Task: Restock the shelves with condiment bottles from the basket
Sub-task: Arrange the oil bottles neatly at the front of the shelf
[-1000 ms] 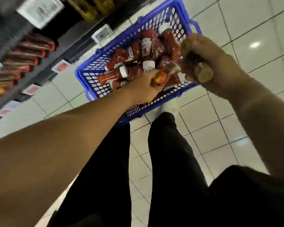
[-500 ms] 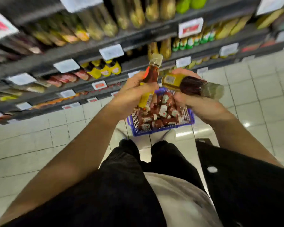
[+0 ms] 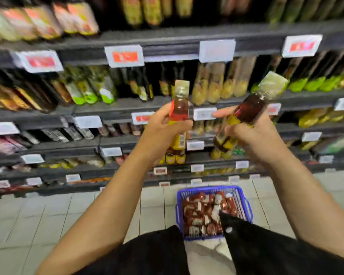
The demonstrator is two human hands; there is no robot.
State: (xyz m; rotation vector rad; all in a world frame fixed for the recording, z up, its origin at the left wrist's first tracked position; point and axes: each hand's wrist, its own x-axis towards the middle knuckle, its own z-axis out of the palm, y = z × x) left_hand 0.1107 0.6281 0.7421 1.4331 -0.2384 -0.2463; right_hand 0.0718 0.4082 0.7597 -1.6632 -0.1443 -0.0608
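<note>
A red-brown liquid, a yellow label and a pale cap are shown on each held bottle (image 3: 178, 124). The basket (image 3: 244, 203) is blue, filled with red bottles (image 3: 203, 213) bearing white labels. The shelves (image 3: 167, 39) are dark grey, with white price tags (image 3: 124, 56) marked in red. The floor (image 3: 48, 215) is tiled in pale grey.

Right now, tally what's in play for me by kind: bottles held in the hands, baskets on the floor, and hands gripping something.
Bottles held: 2, one upright in the left hand, one tilted in the right hand
Blue basket on the floor: 1, its red bottles too blurred to count
Hands gripping: 2
Total: 5
</note>
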